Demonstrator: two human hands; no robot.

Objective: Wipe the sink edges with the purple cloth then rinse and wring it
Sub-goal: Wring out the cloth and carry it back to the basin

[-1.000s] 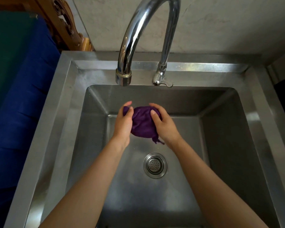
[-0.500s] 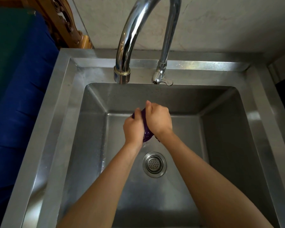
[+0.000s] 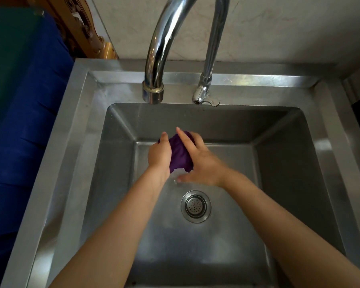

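The purple cloth is bunched into a wad between both hands, held over the basin of the steel sink below the tap spout. My left hand grips its left side. My right hand presses against its right side with fingers partly spread. A few drops fall under the cloth. No stream of water shows at the spout.
The curved chrome faucet rises from the back rim, with its handle to the right. The drain strainer lies in the basin floor, nearer me than the hands. Blue fabric and carved wood stand left of the sink.
The hands closed tightly together around the cloth half a second ago. They have since loosened, the right hand's fingers have spread, and more of the cloth shows between them.
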